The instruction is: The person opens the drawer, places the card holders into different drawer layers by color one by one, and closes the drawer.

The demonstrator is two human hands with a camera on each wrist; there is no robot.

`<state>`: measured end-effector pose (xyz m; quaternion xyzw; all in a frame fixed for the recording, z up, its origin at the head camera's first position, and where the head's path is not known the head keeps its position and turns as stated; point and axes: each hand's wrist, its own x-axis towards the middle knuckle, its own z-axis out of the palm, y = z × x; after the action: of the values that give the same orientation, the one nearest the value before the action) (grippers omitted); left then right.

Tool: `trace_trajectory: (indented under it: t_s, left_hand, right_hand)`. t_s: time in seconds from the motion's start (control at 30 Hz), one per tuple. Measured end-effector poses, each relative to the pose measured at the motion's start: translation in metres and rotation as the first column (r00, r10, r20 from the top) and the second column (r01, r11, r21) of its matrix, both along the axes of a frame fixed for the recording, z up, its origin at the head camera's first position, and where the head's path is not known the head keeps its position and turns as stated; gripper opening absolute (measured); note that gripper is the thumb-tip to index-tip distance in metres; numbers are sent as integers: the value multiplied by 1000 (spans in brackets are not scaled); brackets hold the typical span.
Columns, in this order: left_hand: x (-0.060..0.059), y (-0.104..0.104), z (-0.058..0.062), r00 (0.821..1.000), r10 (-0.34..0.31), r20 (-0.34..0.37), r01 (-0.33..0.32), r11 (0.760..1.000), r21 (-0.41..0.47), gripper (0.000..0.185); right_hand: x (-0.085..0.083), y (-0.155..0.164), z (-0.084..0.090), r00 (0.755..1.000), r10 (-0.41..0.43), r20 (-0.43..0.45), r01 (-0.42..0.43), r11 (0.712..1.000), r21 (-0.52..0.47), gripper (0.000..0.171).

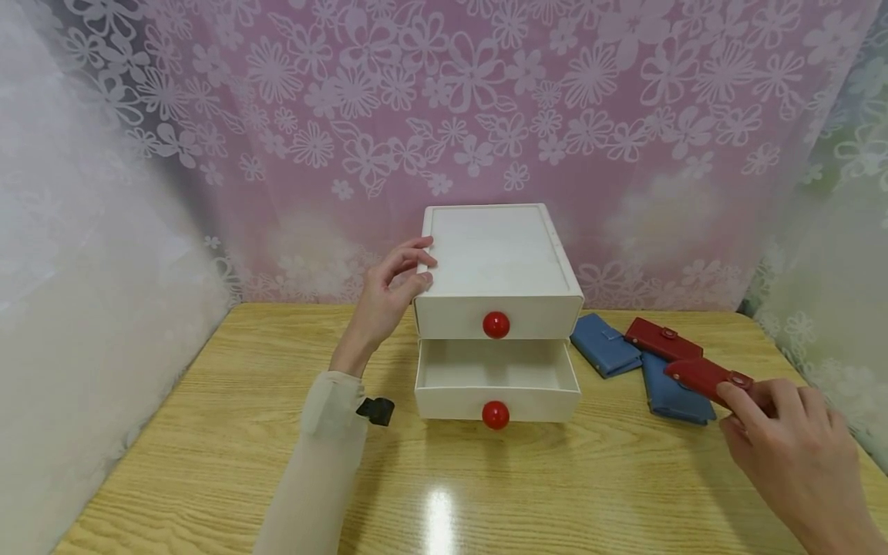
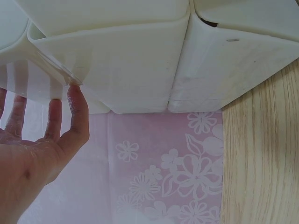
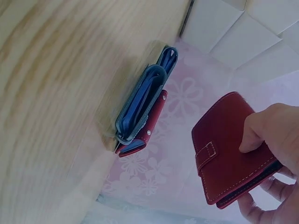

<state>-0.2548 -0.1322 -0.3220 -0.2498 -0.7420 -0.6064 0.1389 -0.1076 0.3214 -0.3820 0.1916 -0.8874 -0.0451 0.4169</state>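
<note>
While steadying the drawer box (image 1: 498, 258), left grip (image 1: 387, 297) relaxed; right grip (image 1: 784, 432) pinching a red wallet (image 1: 704, 378).

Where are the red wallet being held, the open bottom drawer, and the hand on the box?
red wallet (image 3: 229, 149), right wrist view, its front cover.
bottom drawer (image 1: 496, 402), head view, its front panel.
left hand (image 1: 385, 297), head view, its back.

You have two red wallets (image 1: 662, 340) (image 1: 708, 377), two blue wallets (image 1: 605, 344) (image 1: 669, 395), and one drawer unit (image 1: 496, 270) with two drawers (image 1: 496, 317) (image 1: 496, 385).
</note>
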Motion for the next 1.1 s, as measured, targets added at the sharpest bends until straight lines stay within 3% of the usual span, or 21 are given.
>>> trace_trajectory:
  t_s: [0.13, 0.4, 0.83, 1.1]
  left_hand:
    - [1, 0, 1, 1000, 3, 3, -3, 1000, -2, 21]
    - [1, 0, 0, 1000, 3, 5, -3, 1000, 1, 21]
    - [2, 0, 1, 1000, 5, 1, -5, 1000, -7, 21]
    - [2, 0, 0, 1000, 3, 0, -3, 1000, -9, 21]
  right_hand:
    - [0, -3, 2, 999, 32, -18, -32, 999, -10, 69]
    - [-1, -8, 5, 991, 119, -56, -122, 992, -37, 65]
    - [0, -28, 13, 970, 184, -158, -200, 975, -98, 54]
    - [1, -37, 18, 965, 200, -172, -216, 973, -77, 52]
